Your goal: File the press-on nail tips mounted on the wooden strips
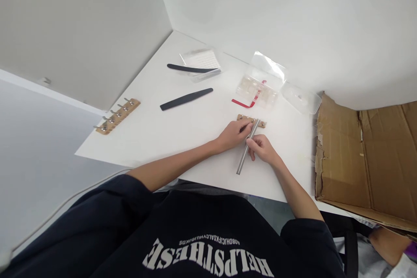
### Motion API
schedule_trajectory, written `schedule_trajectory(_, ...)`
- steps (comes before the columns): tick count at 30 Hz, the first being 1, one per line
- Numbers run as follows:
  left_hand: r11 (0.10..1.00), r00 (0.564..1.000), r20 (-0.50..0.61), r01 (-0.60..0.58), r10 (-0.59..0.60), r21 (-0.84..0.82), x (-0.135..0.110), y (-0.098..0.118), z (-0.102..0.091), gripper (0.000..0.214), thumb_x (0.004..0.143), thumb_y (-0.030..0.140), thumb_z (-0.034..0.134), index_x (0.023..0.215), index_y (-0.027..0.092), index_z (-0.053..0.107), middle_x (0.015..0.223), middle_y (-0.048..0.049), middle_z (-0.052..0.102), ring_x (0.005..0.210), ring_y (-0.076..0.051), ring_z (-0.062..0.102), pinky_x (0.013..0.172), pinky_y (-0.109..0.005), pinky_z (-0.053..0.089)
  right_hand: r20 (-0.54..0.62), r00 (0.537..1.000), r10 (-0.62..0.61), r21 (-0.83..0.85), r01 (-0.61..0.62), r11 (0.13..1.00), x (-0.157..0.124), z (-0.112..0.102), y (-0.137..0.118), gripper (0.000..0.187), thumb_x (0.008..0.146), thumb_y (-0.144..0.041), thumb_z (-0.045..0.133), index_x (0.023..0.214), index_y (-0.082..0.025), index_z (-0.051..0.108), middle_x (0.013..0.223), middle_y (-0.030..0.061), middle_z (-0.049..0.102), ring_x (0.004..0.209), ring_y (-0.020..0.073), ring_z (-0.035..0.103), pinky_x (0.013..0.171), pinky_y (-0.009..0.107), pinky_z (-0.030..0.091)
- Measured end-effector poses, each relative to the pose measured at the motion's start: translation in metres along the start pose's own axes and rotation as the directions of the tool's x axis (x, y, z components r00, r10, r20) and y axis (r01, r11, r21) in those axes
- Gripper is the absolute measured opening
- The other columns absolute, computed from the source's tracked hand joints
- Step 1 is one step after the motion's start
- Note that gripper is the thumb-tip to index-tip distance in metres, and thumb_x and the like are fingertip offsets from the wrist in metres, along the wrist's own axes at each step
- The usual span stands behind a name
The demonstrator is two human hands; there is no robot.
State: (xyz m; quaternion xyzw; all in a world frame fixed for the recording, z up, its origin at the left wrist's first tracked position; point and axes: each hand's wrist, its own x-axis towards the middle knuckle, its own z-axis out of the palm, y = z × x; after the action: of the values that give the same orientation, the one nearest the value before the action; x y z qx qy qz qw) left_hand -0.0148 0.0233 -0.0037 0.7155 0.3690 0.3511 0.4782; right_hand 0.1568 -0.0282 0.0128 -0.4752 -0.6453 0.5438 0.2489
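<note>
My right hand [261, 147] is closed around a long, straight grey nail file [243, 160], held at a slant across the front of the table. The upper end of the file reaches over a small wooden nail-tip stand [243, 117] with little metal posts. My left hand [235, 134] is at the near side of that stand, fingers bent and pinched close to the file. Whatever those fingertips grip is too small and hidden to make out. A similar wooden stand [119, 115] with several metal clips lies along the table's left edge.
Two dark nail files, one straight [186, 99] and one curved [189, 68], lie beyond my left hand. Behind the stand are a clear compartment box [244, 87], a red strip [241, 103] and a clear lid [301, 97]. A cardboard box [345, 152] borders the right side; walls enclose the back and left.
</note>
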Motion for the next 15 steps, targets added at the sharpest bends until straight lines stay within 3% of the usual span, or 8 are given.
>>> schedule_trajectory(3,1.000,1.000,-0.021,0.013,-0.012,0.011,0.0004,0.0000,-0.0001,0.035,0.103,0.032,0.041,0.071,0.021,0.034,0.062,0.0035,0.040,0.058,-0.013,0.037,0.058,-0.029,0.030,0.004,1.000,0.009,-0.036,-0.009,0.999,-0.0002,0.0014,-0.0004,0.073,0.098,-0.069,0.050,0.044,-0.021,0.059,0.043,0.0055,0.062,0.056,0.0162,0.064,0.063,0.026,0.051)
schedule_trajectory(8,0.999,0.998,0.064,-0.033,0.031,0.041,-0.0002,-0.0025,0.0003,0.034,0.102,0.029,0.043,0.070,0.020,0.035,0.060,0.0038,0.040,0.057,-0.013,0.036,0.058,-0.029,0.029,-0.084,0.996,0.013,0.075,-0.007,0.997,0.0017,0.0005,0.0043,0.074,0.096,-0.074,0.047,0.044,-0.022,0.055,0.038,0.0041,0.056,0.052,0.0165,0.061,0.061,0.027,0.051)
schedule_trajectory(12,0.999,1.000,0.005,0.012,-0.012,0.035,-0.0009,-0.0007,-0.0002,0.034,0.102,0.030,0.042,0.071,0.021,0.035,0.060,0.0040,0.040,0.056,-0.012,0.035,0.057,-0.029,0.029,-0.004,1.000,0.010,-0.032,-0.011,0.999,0.0009,0.0003,0.0028,0.073,0.097,-0.072,0.048,0.045,-0.021,0.058,0.040,0.0043,0.059,0.051,0.0157,0.061,0.060,0.027,0.051)
schedule_trajectory(15,1.000,1.000,0.009,-0.005,0.005,0.019,-0.0009,0.0007,-0.0008,0.035,0.103,0.032,0.042,0.071,0.021,0.035,0.061,0.0039,0.040,0.057,-0.012,0.036,0.057,-0.029,0.029,-0.009,1.000,0.005,-0.023,-0.005,1.000,0.0008,0.0006,0.0014,0.074,0.097,-0.073,0.047,0.044,-0.022,0.057,0.040,0.0045,0.059,0.055,0.0170,0.064,0.065,0.027,0.053)
